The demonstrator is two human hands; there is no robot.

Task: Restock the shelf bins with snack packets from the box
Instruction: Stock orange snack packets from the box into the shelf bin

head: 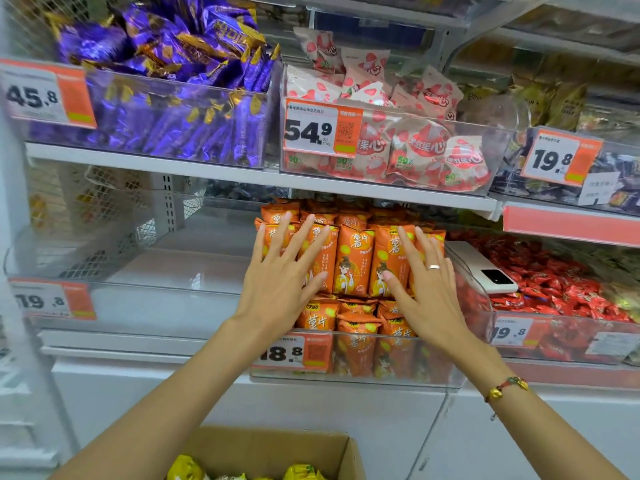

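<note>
Orange snack packets stand in rows, packed tight, in a clear shelf bin with an 18.8 price tag on the lower shelf. My left hand lies flat with straight, spread fingers against the left packets. My right hand, wearing a ring, presses flat against the packets on the right. Neither hand grips anything. At the bottom edge sits an open cardboard box holding yellow snack packets.
An empty clear bin sits left of the orange one. A red-candy bin is on the right, with a white phone lying on its edge. Above are bins of purple packets and strawberry packets.
</note>
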